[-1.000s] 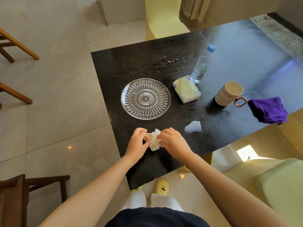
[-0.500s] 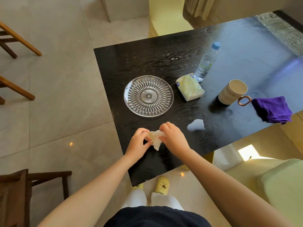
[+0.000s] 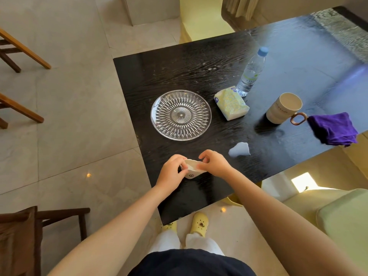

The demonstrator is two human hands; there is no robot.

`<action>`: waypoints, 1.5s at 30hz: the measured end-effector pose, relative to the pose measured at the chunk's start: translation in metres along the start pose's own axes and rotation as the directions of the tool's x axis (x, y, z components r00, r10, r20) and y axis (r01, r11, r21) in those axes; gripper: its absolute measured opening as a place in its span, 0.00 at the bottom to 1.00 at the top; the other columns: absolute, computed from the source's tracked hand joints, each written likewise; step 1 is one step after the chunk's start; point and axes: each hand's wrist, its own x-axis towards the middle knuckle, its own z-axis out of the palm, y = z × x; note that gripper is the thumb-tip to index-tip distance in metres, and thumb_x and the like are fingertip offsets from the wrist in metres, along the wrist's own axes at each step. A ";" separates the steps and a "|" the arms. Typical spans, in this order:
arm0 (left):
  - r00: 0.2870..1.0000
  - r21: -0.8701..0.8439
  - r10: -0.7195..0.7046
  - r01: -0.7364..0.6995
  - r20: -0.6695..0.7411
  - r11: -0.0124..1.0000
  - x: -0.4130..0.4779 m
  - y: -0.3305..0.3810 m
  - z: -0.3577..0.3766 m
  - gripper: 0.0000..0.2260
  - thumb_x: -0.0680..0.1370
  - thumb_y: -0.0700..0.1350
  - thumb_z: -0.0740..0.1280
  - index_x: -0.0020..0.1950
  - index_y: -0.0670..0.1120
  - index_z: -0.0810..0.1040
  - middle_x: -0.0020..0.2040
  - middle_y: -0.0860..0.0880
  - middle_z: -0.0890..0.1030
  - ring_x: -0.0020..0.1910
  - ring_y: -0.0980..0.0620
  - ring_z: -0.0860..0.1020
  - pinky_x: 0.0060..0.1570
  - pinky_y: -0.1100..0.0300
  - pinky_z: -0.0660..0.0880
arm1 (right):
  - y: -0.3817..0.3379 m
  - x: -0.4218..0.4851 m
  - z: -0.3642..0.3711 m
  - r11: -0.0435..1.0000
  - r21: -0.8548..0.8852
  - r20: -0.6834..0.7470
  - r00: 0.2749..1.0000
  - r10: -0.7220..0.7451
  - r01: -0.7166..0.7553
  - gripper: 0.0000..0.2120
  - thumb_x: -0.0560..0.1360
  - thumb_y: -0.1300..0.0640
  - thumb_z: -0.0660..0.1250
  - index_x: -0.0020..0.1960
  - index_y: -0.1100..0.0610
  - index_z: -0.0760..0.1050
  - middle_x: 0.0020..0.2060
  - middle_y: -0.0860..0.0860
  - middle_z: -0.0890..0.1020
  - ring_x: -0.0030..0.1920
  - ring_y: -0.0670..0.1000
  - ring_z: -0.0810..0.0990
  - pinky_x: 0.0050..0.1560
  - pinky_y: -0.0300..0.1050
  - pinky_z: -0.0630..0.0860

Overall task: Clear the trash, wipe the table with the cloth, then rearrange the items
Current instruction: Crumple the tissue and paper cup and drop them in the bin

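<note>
Both hands, left hand (image 3: 172, 172) and right hand (image 3: 214, 165), pinch a crumpled white paper scrap (image 3: 191, 169) near the table (image 3: 199, 76) edge (light, soft, crushable; grab anywhere).

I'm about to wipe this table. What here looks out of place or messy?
A crumpled pale blue tissue scrap lies loose on the black wooden table, and the folded purple cloth overhangs the table's edge.
</note>
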 end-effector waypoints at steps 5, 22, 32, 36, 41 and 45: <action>0.999 -0.087 -0.053 0.052 -0.010 0.995 0.001 -0.001 0.001 0.03 0.73 0.37 0.70 0.42 0.39 0.77 0.53 0.49 0.79 0.53 0.52 0.77 0.55 0.56 0.78 | 0.006 -0.025 -0.008 0.894 -0.317 -0.078 0.930 -0.358 0.318 0.13 0.75 0.51 0.66 0.58 0.50 0.77 0.56 0.48 0.76 0.57 0.50 0.70 0.58 0.47 0.69; 0.987 -0.155 -0.158 0.158 0.013 0.975 0.004 0.021 -0.002 0.04 0.74 0.43 0.70 0.42 0.43 0.77 0.42 0.49 0.80 0.43 0.54 0.77 0.41 0.61 0.76 | 0.020 -0.035 0.000 0.984 0.042 -0.178 0.971 -0.161 0.171 0.18 0.73 0.59 0.69 0.61 0.51 0.70 0.56 0.51 0.77 0.52 0.51 0.79 0.52 0.48 0.80; 0.954 -0.556 -0.256 0.299 0.155 0.776 0.017 0.051 0.003 0.11 0.74 0.41 0.70 0.54 0.48 0.75 0.51 0.49 0.81 0.51 0.53 0.80 0.47 0.61 0.78 | 0.021 -0.044 -0.021 0.901 0.435 -0.135 0.988 0.070 -0.005 0.17 0.69 0.54 0.73 0.54 0.52 0.71 0.49 0.48 0.77 0.50 0.48 0.77 0.41 0.35 0.75; 0.869 -0.579 -0.254 0.477 0.425 0.661 0.018 0.060 0.013 0.16 0.75 0.42 0.69 0.63 0.45 0.73 0.57 0.46 0.80 0.56 0.49 0.80 0.53 0.54 0.79 | 0.026 -0.054 -0.026 0.869 0.494 -0.211 0.968 0.137 -0.016 0.15 0.70 0.53 0.73 0.54 0.51 0.71 0.50 0.50 0.77 0.53 0.51 0.77 0.45 0.38 0.76; 0.861 -0.527 -0.234 0.469 0.451 0.709 0.020 0.078 0.034 0.16 0.75 0.41 0.69 0.62 0.44 0.75 0.58 0.45 0.80 0.56 0.47 0.79 0.56 0.51 0.78 | 0.047 -0.074 -0.030 0.815 0.578 -0.259 0.940 0.221 -0.033 0.14 0.72 0.53 0.71 0.55 0.51 0.71 0.48 0.47 0.77 0.50 0.49 0.78 0.41 0.34 0.75; 0.871 -0.499 -0.178 0.418 0.458 0.759 0.020 0.095 0.051 0.16 0.75 0.40 0.69 0.62 0.45 0.75 0.55 0.48 0.81 0.53 0.51 0.80 0.53 0.56 0.79 | 0.070 -0.096 -0.040 0.693 0.721 -0.213 0.946 0.242 -0.015 0.13 0.74 0.54 0.68 0.57 0.53 0.72 0.50 0.49 0.79 0.51 0.48 0.80 0.43 0.37 0.80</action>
